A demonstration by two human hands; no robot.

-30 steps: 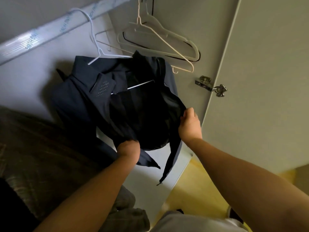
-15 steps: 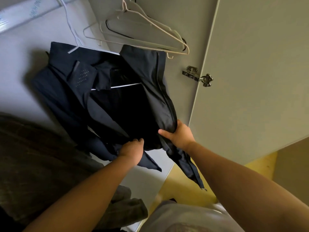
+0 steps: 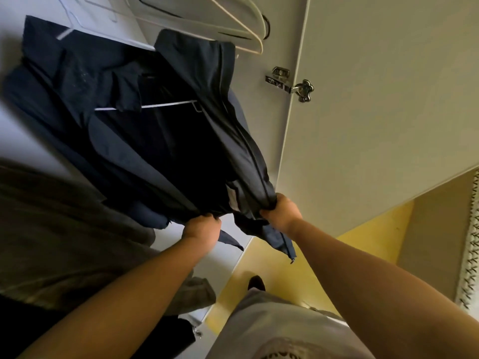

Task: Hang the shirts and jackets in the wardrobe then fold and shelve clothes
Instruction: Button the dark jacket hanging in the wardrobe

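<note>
The jacket (image 3: 160,141) hangs on a white hanger (image 3: 166,104) inside the wardrobe (image 3: 375,112). The left hand (image 3: 201,230) and the right hand (image 3: 281,212) each grip a lower front edge, straightening it. The next move is probably to let go and fetch another garment.

so the jacket (image 3: 181,141) hangs on a hanger (image 3: 166,104) inside the wardrobe (image 3: 15,130); spare hangers (image 3: 233,29) sit just above it, to the right; door (image 3: 375,99) stands further right (hinge (image 3: 287,84) at its left edge); left hand (image 3: 201,229) and right hand (image 3: 281,212) hold its hem
</note>
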